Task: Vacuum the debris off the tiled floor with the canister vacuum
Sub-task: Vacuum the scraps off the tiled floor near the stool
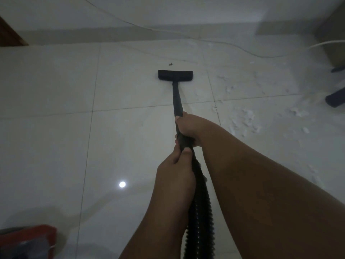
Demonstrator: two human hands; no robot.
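Black plastic wand (176, 98) runs forward to its floor nozzle (175, 74), flat on the pale tiled floor (56, 128); the right hand (188, 128) grips it ahead, the left hand (177, 165) closes where the ribbed hose (200, 202) joins. White debris (242, 120) lies scattered well right of the nozzle

two hands (183, 144), one wand (176, 98), one hose (200, 212)

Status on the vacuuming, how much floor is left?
Done: tiles left of the nozzle look clean. In hand: right hand and left hand both grip the wand, nozzle flat on the floor. Left: a dark speck just ahead, and white scraps spread across the right side.
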